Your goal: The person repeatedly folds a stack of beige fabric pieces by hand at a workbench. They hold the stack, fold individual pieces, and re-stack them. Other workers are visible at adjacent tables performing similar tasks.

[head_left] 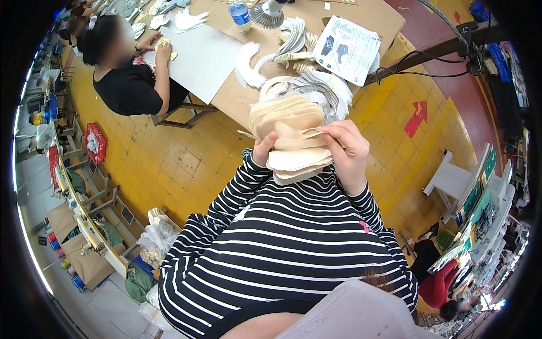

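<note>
A thick stack of cream fabric pieces (288, 116) with rounded edges is in front of my chest, at the near edge of the table. My left hand (263, 149) grips it from the left, thumb on top and most fingers hidden beneath. The near part of the stack folds down toward my striped top. On the right, my right hand (349, 150) pinches the edge of one cream piece between thumb and fingertips, lifting it slightly from the others. Just beyond the stack, white curved cut pieces (327, 90) lie in a loose pile on the table.
The brown-covered table (226, 93) holds a printed sheet with drawings (347, 50), a drink bottle (240, 16) and a lamp head (267, 15). A person in black (127, 85) sits at its left side, handling small pieces. A red crate (96, 143) stands on the yellow floor.
</note>
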The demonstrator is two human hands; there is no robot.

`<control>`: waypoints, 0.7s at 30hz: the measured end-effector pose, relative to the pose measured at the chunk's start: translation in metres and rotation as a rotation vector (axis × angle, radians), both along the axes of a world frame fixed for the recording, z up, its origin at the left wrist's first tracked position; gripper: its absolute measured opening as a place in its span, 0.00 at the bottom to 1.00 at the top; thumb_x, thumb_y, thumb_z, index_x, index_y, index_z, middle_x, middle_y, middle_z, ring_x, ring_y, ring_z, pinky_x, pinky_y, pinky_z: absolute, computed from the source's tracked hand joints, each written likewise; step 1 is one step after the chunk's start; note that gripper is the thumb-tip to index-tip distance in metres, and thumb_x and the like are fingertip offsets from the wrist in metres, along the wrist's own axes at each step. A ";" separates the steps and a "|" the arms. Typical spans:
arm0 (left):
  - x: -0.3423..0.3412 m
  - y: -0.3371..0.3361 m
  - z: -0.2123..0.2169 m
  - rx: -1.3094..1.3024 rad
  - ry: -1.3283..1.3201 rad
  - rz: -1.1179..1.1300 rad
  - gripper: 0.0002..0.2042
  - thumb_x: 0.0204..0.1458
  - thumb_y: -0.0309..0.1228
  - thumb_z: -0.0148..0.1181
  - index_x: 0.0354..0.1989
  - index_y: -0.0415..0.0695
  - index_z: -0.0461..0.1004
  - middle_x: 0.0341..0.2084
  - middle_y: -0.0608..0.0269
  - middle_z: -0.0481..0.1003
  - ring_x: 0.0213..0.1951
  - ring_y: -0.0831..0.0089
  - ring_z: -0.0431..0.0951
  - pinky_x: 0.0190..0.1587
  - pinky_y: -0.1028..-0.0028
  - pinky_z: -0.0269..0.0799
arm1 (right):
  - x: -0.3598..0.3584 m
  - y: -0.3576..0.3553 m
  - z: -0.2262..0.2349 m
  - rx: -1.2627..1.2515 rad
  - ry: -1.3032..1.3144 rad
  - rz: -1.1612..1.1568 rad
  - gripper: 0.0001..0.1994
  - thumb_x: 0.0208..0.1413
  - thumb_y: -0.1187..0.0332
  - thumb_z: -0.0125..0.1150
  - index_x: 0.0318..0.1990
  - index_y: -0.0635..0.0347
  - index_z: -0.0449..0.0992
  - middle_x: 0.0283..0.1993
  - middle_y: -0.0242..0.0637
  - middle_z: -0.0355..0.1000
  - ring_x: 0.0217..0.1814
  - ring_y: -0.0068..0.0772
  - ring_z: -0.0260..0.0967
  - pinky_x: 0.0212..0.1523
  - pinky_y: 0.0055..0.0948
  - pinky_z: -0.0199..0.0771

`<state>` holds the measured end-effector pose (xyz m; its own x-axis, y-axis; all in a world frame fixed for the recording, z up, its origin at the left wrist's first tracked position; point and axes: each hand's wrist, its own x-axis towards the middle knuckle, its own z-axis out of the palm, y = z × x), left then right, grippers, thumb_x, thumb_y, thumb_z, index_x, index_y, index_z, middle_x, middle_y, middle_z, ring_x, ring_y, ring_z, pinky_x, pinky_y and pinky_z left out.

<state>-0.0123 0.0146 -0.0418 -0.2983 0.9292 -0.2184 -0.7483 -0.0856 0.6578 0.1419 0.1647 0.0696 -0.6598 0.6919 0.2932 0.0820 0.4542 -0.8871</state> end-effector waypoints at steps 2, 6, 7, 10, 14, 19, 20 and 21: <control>0.000 0.000 -0.001 0.013 -0.015 -0.012 0.35 0.58 0.51 0.58 0.64 0.35 0.59 0.55 0.47 0.71 0.54 0.61 0.75 0.56 0.65 0.74 | 0.000 0.000 -0.001 0.055 0.004 0.019 0.08 0.49 0.82 0.64 0.39 0.67 0.81 0.35 0.40 0.77 0.38 0.33 0.74 0.38 0.25 0.73; 0.003 0.006 0.001 0.054 -0.080 -0.025 0.36 0.60 0.52 0.54 0.66 0.35 0.57 0.57 0.45 0.69 0.56 0.59 0.74 0.57 0.64 0.73 | 0.001 0.000 -0.006 0.139 0.013 0.065 0.12 0.49 0.83 0.63 0.42 0.66 0.82 0.39 0.43 0.79 0.42 0.36 0.76 0.41 0.27 0.75; 0.002 0.006 0.002 0.059 -0.080 -0.029 0.37 0.60 0.53 0.53 0.66 0.35 0.55 0.58 0.44 0.68 0.57 0.58 0.73 0.58 0.63 0.72 | 0.001 -0.001 -0.006 0.107 0.008 0.061 0.13 0.48 0.83 0.64 0.42 0.65 0.82 0.40 0.43 0.79 0.42 0.37 0.77 0.42 0.27 0.75; 0.004 0.009 0.013 0.042 -0.086 -0.028 0.40 0.58 0.57 0.50 0.69 0.37 0.52 0.62 0.42 0.63 0.61 0.54 0.68 0.62 0.59 0.67 | 0.002 -0.002 -0.007 0.130 0.021 0.050 0.15 0.45 0.84 0.64 0.42 0.64 0.82 0.41 0.45 0.79 0.43 0.40 0.77 0.43 0.29 0.76; 0.008 0.019 0.053 -0.028 -0.150 0.004 0.43 0.54 0.59 0.52 0.70 0.40 0.51 0.64 0.41 0.60 0.64 0.50 0.64 0.66 0.56 0.62 | -0.001 0.000 -0.002 0.396 0.076 0.001 0.15 0.41 0.83 0.66 0.40 0.63 0.82 0.41 0.46 0.79 0.43 0.42 0.77 0.47 0.33 0.75; 0.003 0.018 0.050 -0.008 -0.189 -0.002 0.40 0.54 0.51 0.54 0.69 0.38 0.52 0.64 0.41 0.61 0.63 0.51 0.65 0.65 0.55 0.63 | 0.004 0.005 -0.005 0.180 0.142 0.209 0.11 0.49 0.82 0.62 0.41 0.64 0.81 0.38 0.44 0.79 0.40 0.39 0.77 0.47 0.34 0.75; 0.002 0.018 0.043 0.021 -0.171 0.005 0.38 0.54 0.49 0.55 0.68 0.37 0.54 0.61 0.41 0.63 0.61 0.52 0.68 0.63 0.57 0.65 | 0.005 0.005 -0.006 0.074 0.131 0.240 0.10 0.52 0.81 0.60 0.42 0.64 0.80 0.36 0.43 0.80 0.38 0.37 0.77 0.45 0.32 0.75; 0.001 0.018 0.037 0.049 -0.152 0.012 0.36 0.55 0.47 0.55 0.67 0.36 0.55 0.59 0.42 0.66 0.59 0.53 0.70 0.61 0.59 0.68 | 0.006 0.005 -0.008 -0.031 0.119 0.270 0.09 0.55 0.81 0.58 0.43 0.65 0.80 0.35 0.43 0.80 0.36 0.35 0.77 0.43 0.30 0.75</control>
